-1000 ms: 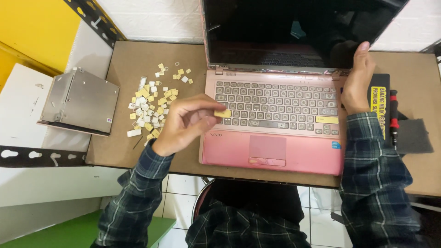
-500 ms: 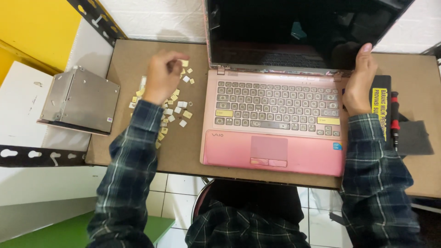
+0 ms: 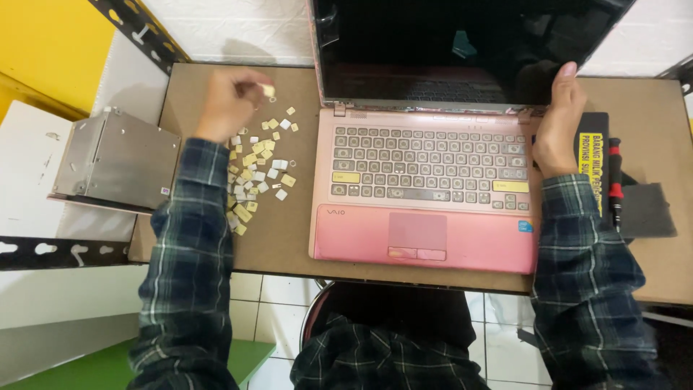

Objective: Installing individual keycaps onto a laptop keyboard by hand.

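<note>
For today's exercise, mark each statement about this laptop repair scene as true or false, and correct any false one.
1. The left hand holds a small pale keycap above the pile of loose keycaps. True.
2. The right hand rests on the touchpad. False: it grips the right edge of the pink laptop near the screen hinge.
3. The laptop screen is dark. True.
4. The metal box sits to the right of the laptop. False: it lies to the left, at the table edge.
5. Most keys are missing their caps; two yellowish keycaps remain on the keyboard. True.
6. The red-handled screwdriver lies among the keycaps. False: it lies right of the laptop.
</note>
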